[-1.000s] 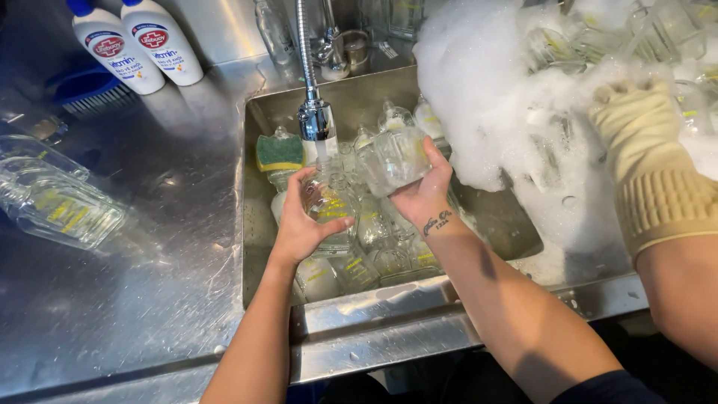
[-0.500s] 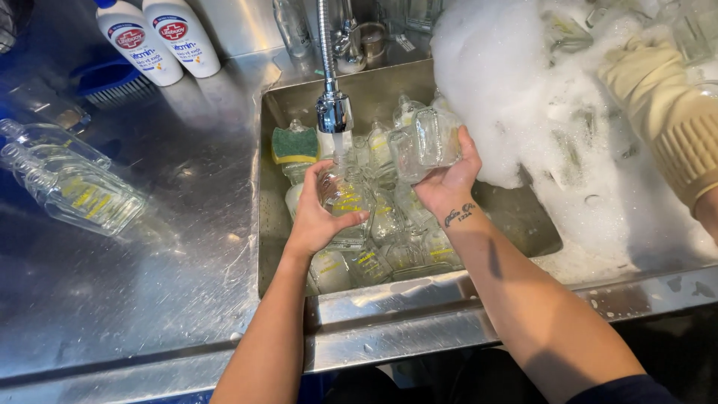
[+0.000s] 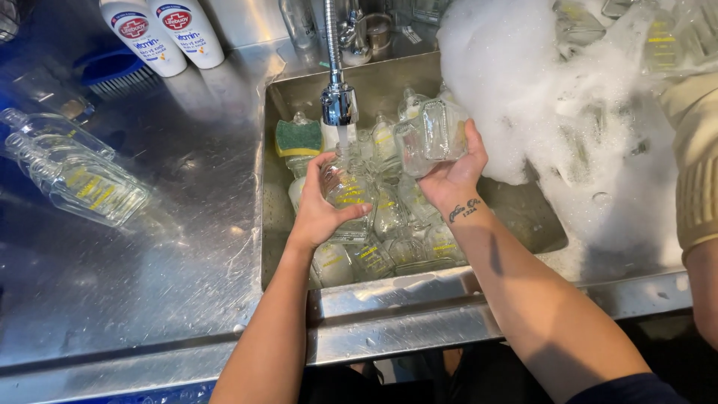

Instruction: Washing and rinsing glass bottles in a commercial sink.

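Observation:
My left hand (image 3: 323,213) grips a clear glass bottle with yellow print (image 3: 344,187), its mouth under the water stream from the faucet head (image 3: 339,103). My right hand (image 3: 452,176) holds a second clear glass bottle (image 3: 434,135) just right of the faucet, above the steel sink (image 3: 389,295). Several more glass bottles (image 3: 389,239) lie in the sink below both hands. A green and yellow sponge (image 3: 298,138) rests at the sink's back left.
Rinsed glass bottles (image 3: 78,179) lie on the steel counter at left. Two white soap bottles (image 3: 161,34) and a blue brush (image 3: 112,71) stand behind. Thick foam (image 3: 538,97) with bottles fills the right; another person's gloved arm (image 3: 695,164) is at the right edge.
The view has shifted, so everything sits further right in frame. Both hands keep their bottles by the faucet; the gloved arm at right has slid toward the frame edge.

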